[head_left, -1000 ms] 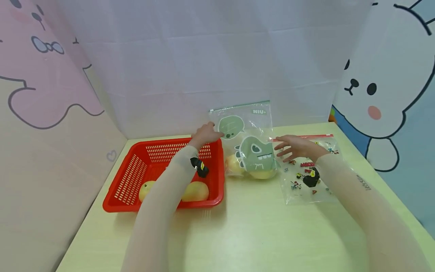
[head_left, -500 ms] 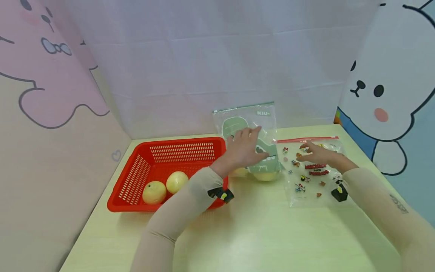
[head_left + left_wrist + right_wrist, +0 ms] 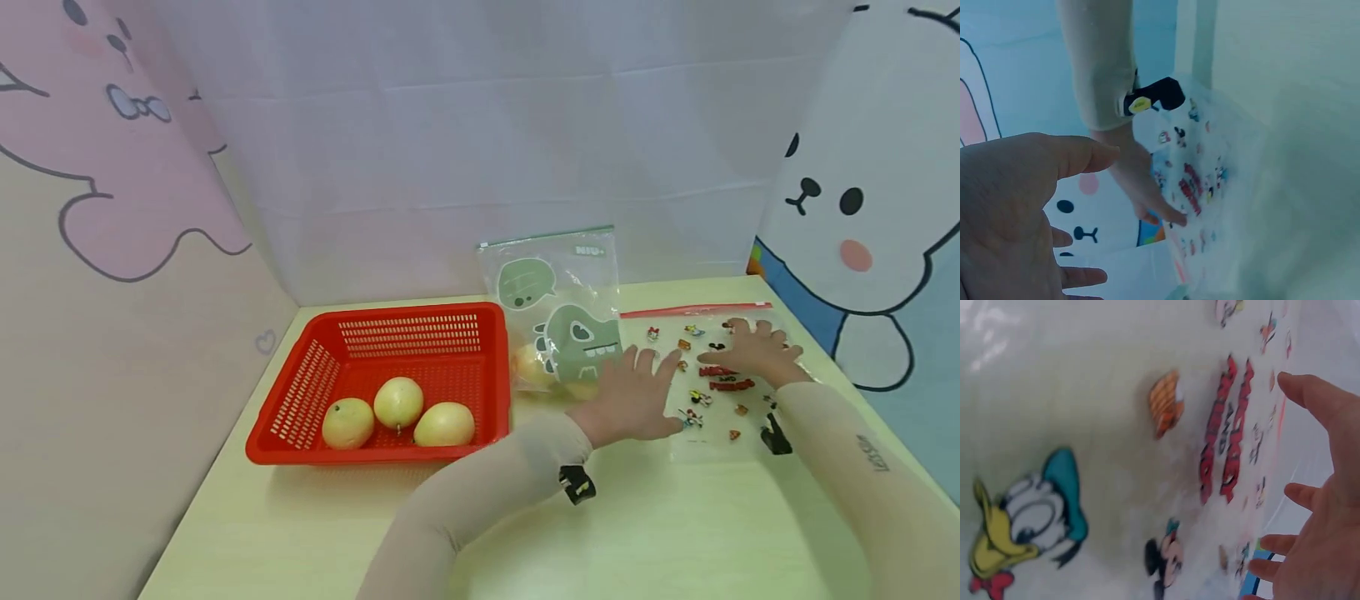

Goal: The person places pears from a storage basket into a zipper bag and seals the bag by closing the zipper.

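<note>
A clear zip bag (image 3: 731,385) with a red strip and small cartoon prints lies flat on the table at the right. Over its upper right part is my right hand (image 3: 753,350), fingers spread and holding nothing. My left hand (image 3: 630,396), fingers also apart and nothing in it, hovers by the bag's left edge, overlapping the lower corner of a second zip bag. That second bag (image 3: 577,287) has a green strip and a green dinosaur print, and leans upright at the back with yellow fruit (image 3: 531,367) inside. The right wrist view shows the printed bag (image 3: 1104,487) close up.
A red plastic basket (image 3: 408,312) stands at the left with three round yellow fruits (image 3: 399,403) in it. White cloth (image 3: 450,150) hangs behind the pale table (image 3: 337,525), and printed cartoon panels flank both sides.
My left hand has moved right, from the basket's back corner across the dinosaur bag to the printed bag's left edge. My right hand has moved right over the printed bag.
</note>
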The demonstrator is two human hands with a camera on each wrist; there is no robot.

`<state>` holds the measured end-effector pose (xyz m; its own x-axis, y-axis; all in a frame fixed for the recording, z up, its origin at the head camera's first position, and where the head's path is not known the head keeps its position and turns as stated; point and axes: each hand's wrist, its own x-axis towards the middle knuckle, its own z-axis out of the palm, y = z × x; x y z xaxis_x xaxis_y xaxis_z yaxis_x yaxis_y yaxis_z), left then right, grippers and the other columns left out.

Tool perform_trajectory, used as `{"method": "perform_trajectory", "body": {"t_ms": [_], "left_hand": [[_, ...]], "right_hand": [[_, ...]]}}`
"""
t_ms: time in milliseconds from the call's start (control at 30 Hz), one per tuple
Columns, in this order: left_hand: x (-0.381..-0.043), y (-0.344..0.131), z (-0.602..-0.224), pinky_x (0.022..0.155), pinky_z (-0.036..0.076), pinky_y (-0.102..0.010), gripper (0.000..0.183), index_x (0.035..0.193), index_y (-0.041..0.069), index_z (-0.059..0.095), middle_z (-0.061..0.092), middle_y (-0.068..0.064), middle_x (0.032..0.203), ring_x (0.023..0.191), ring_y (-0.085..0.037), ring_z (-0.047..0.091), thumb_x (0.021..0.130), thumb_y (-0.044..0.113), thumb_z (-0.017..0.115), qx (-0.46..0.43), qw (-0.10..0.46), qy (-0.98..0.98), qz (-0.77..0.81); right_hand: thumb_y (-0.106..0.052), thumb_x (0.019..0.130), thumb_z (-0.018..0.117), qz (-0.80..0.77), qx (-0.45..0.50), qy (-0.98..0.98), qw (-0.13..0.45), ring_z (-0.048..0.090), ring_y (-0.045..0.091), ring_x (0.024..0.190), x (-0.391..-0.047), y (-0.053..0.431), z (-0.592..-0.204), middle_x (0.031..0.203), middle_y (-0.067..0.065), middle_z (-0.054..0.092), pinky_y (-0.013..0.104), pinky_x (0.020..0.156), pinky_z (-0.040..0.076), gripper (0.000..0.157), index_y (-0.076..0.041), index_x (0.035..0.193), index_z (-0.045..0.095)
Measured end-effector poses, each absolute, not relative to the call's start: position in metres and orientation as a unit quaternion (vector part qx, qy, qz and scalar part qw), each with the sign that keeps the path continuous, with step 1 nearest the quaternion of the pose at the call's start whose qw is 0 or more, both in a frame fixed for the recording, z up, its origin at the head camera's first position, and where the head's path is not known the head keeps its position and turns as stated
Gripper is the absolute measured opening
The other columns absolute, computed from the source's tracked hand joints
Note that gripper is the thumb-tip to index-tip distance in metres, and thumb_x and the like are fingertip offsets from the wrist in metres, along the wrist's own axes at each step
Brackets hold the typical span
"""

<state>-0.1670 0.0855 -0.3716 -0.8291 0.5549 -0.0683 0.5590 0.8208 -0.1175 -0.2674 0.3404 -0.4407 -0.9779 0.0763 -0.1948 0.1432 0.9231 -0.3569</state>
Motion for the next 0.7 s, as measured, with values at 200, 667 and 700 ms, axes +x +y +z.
{"method": "perform_trajectory", "body": {"t_ms": [200, 667, 700], "left_hand": [[-0.162, 0.119, -0.403, 0.104, 0.034, -0.035, 0.094, 0.159, 0.035, 0.014, 0.033, 0.006, 0.152, 0.141, -0.015, 0.029, 0.084, 0.075, 0.054, 0.303, 0.064, 0.949, -0.059], [-0.167, 0.137, -0.46, 0.104, 0.029, -0.043, 0.076, 0.153, 0.042, 0.029, 0.041, 0.017, 0.142, 0.125, -0.011, 0.039, 0.087, 0.07, 0.056, 0.287, 0.12, 0.949, -0.04], [-0.167, 0.137, -0.461, 0.104, 0.029, -0.043, 0.073, 0.152, 0.043, 0.031, 0.041, 0.017, 0.141, 0.124, -0.011, 0.039, 0.088, 0.069, 0.055, 0.287, 0.12, 0.949, -0.043]], "right_hand": [[-0.059, 0.081, 0.068, -0.194, 0.129, 0.969, 0.078, -0.001, 0.074, 0.129, -0.266, 0.367, -0.456, 0.14, 0.056, -0.001, 0.082, 0.1, 0.0, 0.121, 0.017, 0.147, 0.001], [-0.054, 0.092, 0.056, -0.2, 0.121, 0.967, 0.099, 0.011, 0.076, 0.121, -0.259, 0.371, -0.457, 0.131, 0.057, 0.012, 0.084, 0.095, 0.005, 0.091, 0.011, 0.144, 0.019], [-0.051, 0.093, 0.055, -0.196, 0.122, 0.968, 0.098, 0.013, 0.075, 0.12, -0.26, 0.37, -0.458, 0.129, 0.056, 0.014, 0.083, 0.095, 0.006, 0.083, 0.009, 0.141, 0.024]]}}
